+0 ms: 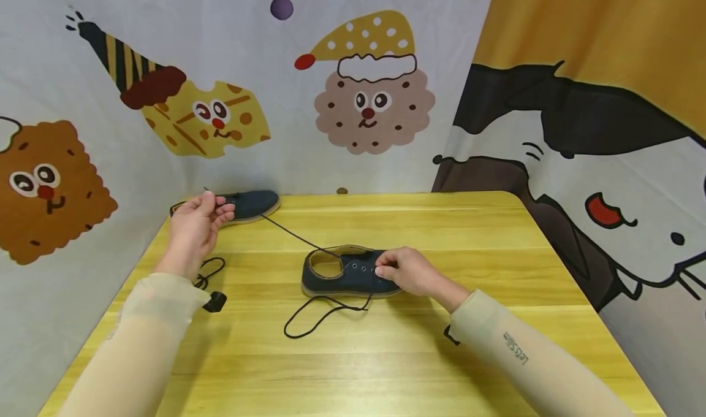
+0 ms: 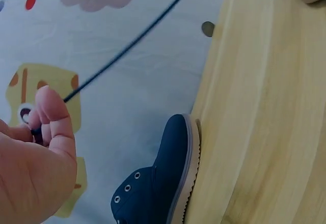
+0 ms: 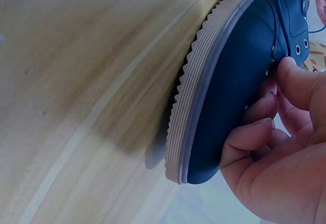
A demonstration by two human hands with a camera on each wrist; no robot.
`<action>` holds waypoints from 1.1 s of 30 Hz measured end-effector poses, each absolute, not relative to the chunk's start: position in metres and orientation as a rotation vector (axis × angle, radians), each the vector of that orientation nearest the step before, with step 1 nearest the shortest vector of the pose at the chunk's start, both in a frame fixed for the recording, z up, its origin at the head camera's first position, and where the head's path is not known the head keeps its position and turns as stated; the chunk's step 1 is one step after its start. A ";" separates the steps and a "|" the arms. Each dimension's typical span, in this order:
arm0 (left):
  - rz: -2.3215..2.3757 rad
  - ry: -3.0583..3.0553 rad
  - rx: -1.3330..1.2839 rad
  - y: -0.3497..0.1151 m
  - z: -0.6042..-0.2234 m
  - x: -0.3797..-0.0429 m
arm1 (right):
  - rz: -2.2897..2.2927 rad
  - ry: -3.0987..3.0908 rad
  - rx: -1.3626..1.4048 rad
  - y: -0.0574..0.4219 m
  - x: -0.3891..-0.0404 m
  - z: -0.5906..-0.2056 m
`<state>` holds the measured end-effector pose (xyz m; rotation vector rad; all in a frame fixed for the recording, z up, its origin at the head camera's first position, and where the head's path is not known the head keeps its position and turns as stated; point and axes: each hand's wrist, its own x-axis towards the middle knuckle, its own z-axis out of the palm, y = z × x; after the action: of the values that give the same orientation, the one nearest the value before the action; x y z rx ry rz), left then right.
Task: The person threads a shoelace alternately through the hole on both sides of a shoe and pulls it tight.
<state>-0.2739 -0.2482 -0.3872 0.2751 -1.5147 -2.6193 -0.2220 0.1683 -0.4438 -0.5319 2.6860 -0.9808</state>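
A navy lace-up shoe (image 1: 322,285) with a pale ridged sole stands on the table, toe to the right. My left hand (image 1: 200,221) is raised at the far left, pinching one end of its dark shoelace (image 1: 292,233), which stretches across from the shoe's opening. At the front of the lacing, my right hand (image 1: 409,271) pinches with thumb and forefinger where the other lace length (image 3: 281,18) runs under the thumb tip; the pinch point is partly hidden. In the right wrist view, bare metal eyelets (image 3: 298,50) show beside the thumb. A loop of lace (image 1: 292,330) lies before the shoe.
A second navy shoe (image 1: 259,203) stands at the table's back left corner, partly behind my left hand; its eyelets look unlaced. Another dark lace (image 1: 212,267) lies bunched near my left wrist. A printed cloth (image 1: 358,172) hangs along the table's back edge.
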 end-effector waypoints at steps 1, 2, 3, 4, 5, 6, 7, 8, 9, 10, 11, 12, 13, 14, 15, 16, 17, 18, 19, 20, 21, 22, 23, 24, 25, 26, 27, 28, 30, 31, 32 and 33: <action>-2.602 -1.544 0.258 -0.246 -0.388 -0.274 | -0.984 2.688 -0.528 0.168 -0.221 -0.444; -2.590 -1.563 0.238 -0.244 -0.388 -0.274 | -0.989 2.690 -0.525 0.168 -0.221 -0.444; -2.578 -1.582 0.222 -0.242 -0.389 -0.274 | -0.995 2.691 -0.521 0.168 -0.220 -0.444; -2.564 -1.605 0.205 -0.240 -0.388 -0.273 | -1.002 2.691 -0.516 0.168 -0.220 -0.444; -2.547 -1.632 0.193 -0.238 -0.388 -0.273 | -1.008 2.691 -0.513 0.167 -0.219 -0.444; -2.523 -1.667 0.181 -0.236 -0.388 -0.272 | -1.015 2.691 -0.511 0.167 -0.219 -0.444; -2.501 -1.705 0.169 -0.234 -0.387 -0.271 | -1.023 2.689 -0.506 0.167 -0.219 -0.443; -2.465 -1.756 0.163 -0.232 -0.386 -0.270 | -1.027 2.690 -0.504 0.167 -0.218 -0.443; -2.417 -1.818 0.159 -0.230 -0.386 -0.269 | -1.029 2.691 -0.504 0.168 -0.218 -0.443; -2.360 -1.882 0.159 -0.228 -0.385 -0.268 | -1.031 2.693 -0.504 0.168 -0.218 -0.443; -2.302 -1.942 0.156 -0.226 -0.384 -0.268 | -1.033 2.693 -0.505 0.168 -0.218 -0.443; -2.241 -1.995 0.153 -0.224 -0.384 -0.267 | -1.033 2.694 -0.505 0.168 -0.218 -0.443; -2.188 -2.040 0.152 -0.222 -0.383 -0.266 | -1.033 2.694 -0.505 0.169 -0.218 -0.444; -2.134 -2.082 0.149 -0.221 -0.382 -0.265 | -1.031 2.693 -0.504 0.169 -0.218 -0.444; -2.092 -2.114 0.145 -0.219 -0.381 -0.264 | -1.031 2.689 -0.502 0.169 -0.218 -0.444; -2.058 -2.140 0.139 -0.217 -0.380 -0.263 | -1.034 2.683 -0.500 0.169 -0.218 -0.444; -2.035 -2.155 0.129 -0.215 -0.378 -0.262 | -1.034 2.678 -0.500 0.170 -0.218 -0.444; -2.014 -2.167 0.114 -0.212 -0.377 -0.261 | -1.037 2.673 -0.500 0.170 -0.219 -0.444; -1.999 -2.180 0.101 -0.209 -0.375 -0.259 | -1.041 2.669 -0.500 0.170 -0.219 -0.444; -1.984 -2.190 0.088 -0.206 -0.374 -0.258 | -1.045 2.665 -0.500 0.170 -0.219 -0.444; -1.972 -2.198 0.079 -0.203 -0.372 -0.257 | -1.047 2.663 -0.502 0.170 -0.219 -0.444; -1.963 -2.204 0.068 -0.201 -0.371 -0.256 | -1.051 2.662 -0.504 0.171 -0.219 -0.444; -1.966 -2.206 0.057 -0.198 -0.369 -0.255 | -1.051 2.661 -0.505 0.171 -0.219 -0.445; -1.970 -2.216 0.048 -0.196 -0.368 -0.254 | -1.052 2.662 -0.509 0.170 -0.219 -0.445; -1.972 -2.233 0.041 -0.193 -0.368 -0.253 | -1.054 2.659 -0.510 0.170 -0.219 -0.445; -1.968 -2.258 0.033 -0.190 -0.367 -0.251 | -1.056 2.656 -0.512 0.170 -0.219 -0.444; -1.968 -2.287 0.023 -0.186 -0.367 -0.250 | -1.056 2.655 -0.514 0.170 -0.218 -0.444; -1.963 -2.319 0.009 -0.182 -0.367 -0.248 | -1.059 2.651 -0.517 0.170 -0.218 -0.444; -1.948 -2.381 -0.037 -0.173 -0.369 -0.244 | -1.059 2.649 -0.523 0.169 -0.218 -0.444; -1.938 -2.405 -0.067 -0.168 -0.369 -0.243 | -1.061 2.648 -0.522 0.169 -0.218 -0.444; -1.938 -2.418 -0.096 -0.163 -0.370 -0.241 | -1.059 2.652 -0.524 0.169 -0.218 -0.444; -1.948 -2.422 -0.123 -0.159 -0.370 -0.240 | -1.059 2.653 -0.525 0.169 -0.218 -0.444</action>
<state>-0.2400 -0.1587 -0.3699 -0.1234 -2.4221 -1.9478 -0.2178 0.1691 -0.4445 -0.5251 2.6526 -1.0586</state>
